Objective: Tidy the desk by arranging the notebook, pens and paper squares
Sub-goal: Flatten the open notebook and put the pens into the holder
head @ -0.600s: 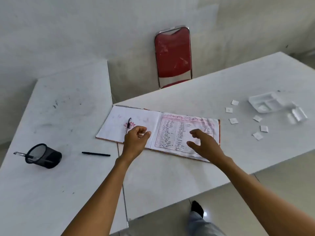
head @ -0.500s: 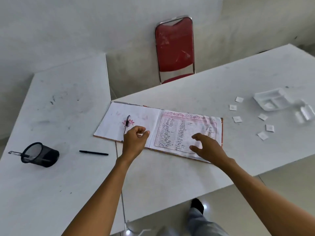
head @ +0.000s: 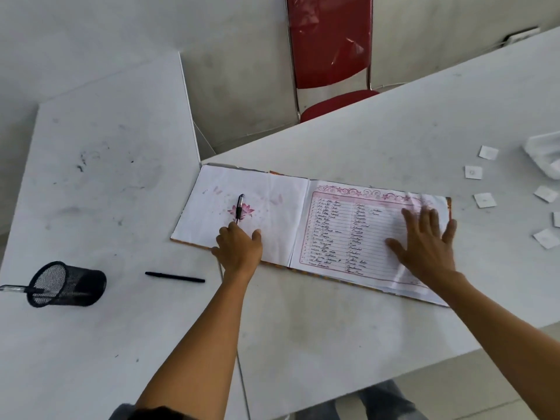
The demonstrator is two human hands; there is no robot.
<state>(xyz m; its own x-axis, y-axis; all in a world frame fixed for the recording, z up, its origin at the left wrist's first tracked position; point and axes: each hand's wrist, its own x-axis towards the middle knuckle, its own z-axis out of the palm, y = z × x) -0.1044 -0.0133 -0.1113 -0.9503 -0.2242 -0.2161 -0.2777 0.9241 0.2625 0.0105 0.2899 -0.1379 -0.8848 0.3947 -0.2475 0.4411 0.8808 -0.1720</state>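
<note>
An open notebook [head: 281,219] lies across the seam of two white tables. A blue-capped pen [head: 240,206] rests on its left page over a pink flower print. My left hand [head: 239,250] has its fingers curled round that pen's near end. My right hand [head: 424,247] lies flat on the written right page, fingers spread. A black pen [head: 175,277] lies loose on the left table. Several white paper squares [head: 485,200] are scattered at the right, beyond the notebook.
A black mesh pen cup [head: 66,284] lies on its side at the left with a pen [head: 12,288] sticking out of its mouth. A white plastic tray [head: 542,156] is at the right edge. A red chair [head: 330,40] stands behind the tables.
My right hand has slid right along the written page and flattened with fingers spread. The left hand stays at the pen. The view has come closer to the desk.
</note>
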